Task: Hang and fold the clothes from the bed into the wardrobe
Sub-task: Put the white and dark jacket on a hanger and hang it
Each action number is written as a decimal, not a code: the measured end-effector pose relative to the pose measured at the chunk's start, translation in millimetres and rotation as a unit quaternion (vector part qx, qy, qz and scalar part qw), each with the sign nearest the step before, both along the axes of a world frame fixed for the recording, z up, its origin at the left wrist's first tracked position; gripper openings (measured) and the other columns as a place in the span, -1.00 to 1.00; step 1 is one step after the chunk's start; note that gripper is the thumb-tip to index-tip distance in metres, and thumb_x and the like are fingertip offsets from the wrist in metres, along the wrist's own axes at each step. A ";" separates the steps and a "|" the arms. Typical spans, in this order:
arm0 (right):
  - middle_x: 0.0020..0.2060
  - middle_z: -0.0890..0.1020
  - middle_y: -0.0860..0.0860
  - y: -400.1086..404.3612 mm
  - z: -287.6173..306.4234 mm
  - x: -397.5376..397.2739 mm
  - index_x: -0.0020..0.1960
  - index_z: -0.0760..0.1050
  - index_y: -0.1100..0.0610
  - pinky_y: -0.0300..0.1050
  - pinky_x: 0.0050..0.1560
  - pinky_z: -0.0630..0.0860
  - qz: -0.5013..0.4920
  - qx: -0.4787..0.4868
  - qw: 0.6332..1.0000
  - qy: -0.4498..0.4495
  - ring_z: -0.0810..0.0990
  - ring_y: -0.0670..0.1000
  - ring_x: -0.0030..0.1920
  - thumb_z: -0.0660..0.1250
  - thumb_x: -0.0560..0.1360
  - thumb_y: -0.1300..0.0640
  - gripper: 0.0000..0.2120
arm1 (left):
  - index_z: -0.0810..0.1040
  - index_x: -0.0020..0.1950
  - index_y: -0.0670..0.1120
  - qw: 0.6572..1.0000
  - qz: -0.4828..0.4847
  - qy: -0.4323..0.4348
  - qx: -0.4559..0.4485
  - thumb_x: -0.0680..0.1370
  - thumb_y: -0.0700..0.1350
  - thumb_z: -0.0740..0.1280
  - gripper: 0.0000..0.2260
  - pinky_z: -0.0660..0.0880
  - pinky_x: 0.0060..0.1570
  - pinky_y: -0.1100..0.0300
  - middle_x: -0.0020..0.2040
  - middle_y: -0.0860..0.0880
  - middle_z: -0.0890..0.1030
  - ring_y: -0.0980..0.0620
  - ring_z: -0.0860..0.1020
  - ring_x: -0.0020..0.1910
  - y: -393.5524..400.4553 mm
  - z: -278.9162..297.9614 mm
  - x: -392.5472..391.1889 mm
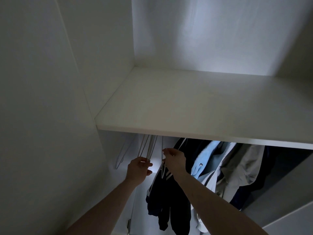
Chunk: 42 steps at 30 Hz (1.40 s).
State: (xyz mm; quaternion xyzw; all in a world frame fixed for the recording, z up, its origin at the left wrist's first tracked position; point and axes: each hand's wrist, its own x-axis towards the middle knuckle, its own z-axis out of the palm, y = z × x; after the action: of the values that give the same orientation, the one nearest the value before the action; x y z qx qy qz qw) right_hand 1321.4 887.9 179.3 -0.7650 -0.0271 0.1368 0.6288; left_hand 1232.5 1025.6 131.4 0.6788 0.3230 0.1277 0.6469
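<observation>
Presently, left hand [138, 170] grip clamped on the empty white hangers [149, 147]; right hand [174, 158] grip pinches the navy garment's hanger [163, 167] beneath the shelf [186, 106].

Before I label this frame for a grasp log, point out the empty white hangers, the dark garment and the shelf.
empty white hangers [149, 148], head view, wire arms.
dark garment [167, 200], head view, hanging body.
shelf [203, 106], head view, bare top.

- shelf [194, 106] across the middle of the frame: smooth, matt white board; the wardrobe walls [42, 99] at left look the same
- empty hangers [149, 146] at lower centre: thin, smooth, white; plastic or coated wire, cannot tell which
- dark navy garment [169, 200]: soft matt cloth with white stripes
- pale blue garment [201, 160]: soft, fleecy-looking cloth
- grey garment [240, 167] at lower right: thin, creased matt fabric
</observation>
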 end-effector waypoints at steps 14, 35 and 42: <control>-0.39 0.65 0.10 -80.3 15.9 -65.3 -0.10 0.65 0.03 0.02 -0.32 0.69 0.032 -0.031 0.999 -0.009 0.63 0.05 -0.41 0.36 0.63 0.14 -0.84 | 0.56 0.23 0.01 0.992 0.056 -0.039 0.106 0.62 -0.15 0.41 -0.80 0.64 -0.14 0.02 0.11 -0.03 0.64 0.01 0.67 -0.26 -18.1 -9.3 -12.6; -0.47 0.56 -0.06 -336.1 52.3 -296.9 -0.16 0.63 -0.07 -0.25 -0.45 0.36 -0.013 -0.120 0.993 0.004 0.38 -0.04 -0.53 0.26 0.68 0.07 -0.72 | 0.50 0.41 -0.14 0.923 -0.186 -0.087 0.326 0.45 -0.28 0.52 -0.47 0.41 0.42 -0.13 0.32 -0.14 0.57 -0.15 0.51 0.32 -161.8 22.3 -116.4; -0.40 0.59 -0.19 -459.5 57.0 -420.5 -0.11 0.61 -0.07 -0.38 -0.38 0.37 -0.126 -0.173 0.977 0.003 0.54 -0.14 -0.41 0.21 0.67 0.05 -0.74 | 0.61 0.25 -0.09 0.854 -0.361 -0.055 0.370 0.50 -0.13 0.52 -0.67 0.46 0.38 -0.13 0.21 -0.04 0.64 -0.09 0.55 0.27 -260.7 23.8 -174.3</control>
State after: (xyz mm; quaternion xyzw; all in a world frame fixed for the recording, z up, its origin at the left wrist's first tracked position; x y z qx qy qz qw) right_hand 900.9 428.3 236.3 -0.8587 0.0957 0.0613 0.4997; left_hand 1058.1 764.9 155.2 0.9286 -0.0522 0.0325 0.3659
